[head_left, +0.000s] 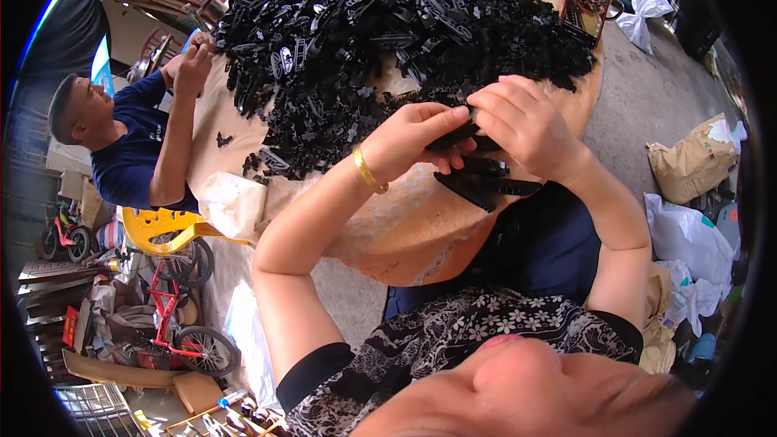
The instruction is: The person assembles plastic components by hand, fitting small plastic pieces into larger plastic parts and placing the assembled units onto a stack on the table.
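My left hand (417, 137), with a gold bangle at the wrist, is closed around a black plastic piece (449, 141) near the table's front edge. The fingers of my right hand (526, 125) are bent over that same piece and pinch its upper end, hiding much of it. Just below my hands, several long black plastic pieces (486, 182) lie at the edge of the table (405, 222). Beyond them spreads a large heap of black plastic parts (348, 24), some long and slotted, others small.
A co-worker (133, 133) at the table's left handles something small. A phone (586, 0) stands propped at the far right. A yellow plastic chair (174, 228) and a red bicycle (166, 303) are at left. Sacks (692, 158) lie on the floor at right.
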Available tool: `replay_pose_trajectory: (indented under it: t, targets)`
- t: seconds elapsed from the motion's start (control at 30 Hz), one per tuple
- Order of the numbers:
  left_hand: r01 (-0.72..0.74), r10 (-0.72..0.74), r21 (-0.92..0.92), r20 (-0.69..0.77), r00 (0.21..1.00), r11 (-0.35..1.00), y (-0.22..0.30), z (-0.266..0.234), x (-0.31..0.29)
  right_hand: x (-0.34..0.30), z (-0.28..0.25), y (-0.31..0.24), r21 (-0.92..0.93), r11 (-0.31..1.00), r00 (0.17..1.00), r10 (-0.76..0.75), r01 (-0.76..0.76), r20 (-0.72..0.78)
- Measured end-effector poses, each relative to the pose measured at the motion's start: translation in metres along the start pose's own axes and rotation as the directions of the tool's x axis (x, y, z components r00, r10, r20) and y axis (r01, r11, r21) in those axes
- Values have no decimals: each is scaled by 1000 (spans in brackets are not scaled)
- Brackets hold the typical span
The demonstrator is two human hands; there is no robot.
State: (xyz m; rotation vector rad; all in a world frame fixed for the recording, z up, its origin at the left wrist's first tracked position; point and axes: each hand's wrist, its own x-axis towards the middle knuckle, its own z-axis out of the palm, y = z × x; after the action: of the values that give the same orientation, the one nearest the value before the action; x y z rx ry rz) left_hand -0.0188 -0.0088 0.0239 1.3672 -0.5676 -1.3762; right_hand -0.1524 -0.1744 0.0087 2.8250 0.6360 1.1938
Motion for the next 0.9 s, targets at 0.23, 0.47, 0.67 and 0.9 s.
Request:
replay_pose_trajectory:
  t: [0.23,0.47,0.67,0.9]
  targets:
    - [-144,143,203,22,990,969,-3,0,0,-2,-3,3,75,997,999,31,-33,21]
    - [-453,592,646,1,806,614,-18,8,5,-9,8,5,655,539,836,464,-529,294]
    - [-480,715,766,38,698,427,-11,14,6,-5,0,8,499,691,850,465,-523,246]
    - [-201,784,978,166,598,-54,6,-48,42,-22,-2,45,513,334,612,399,-790,683]
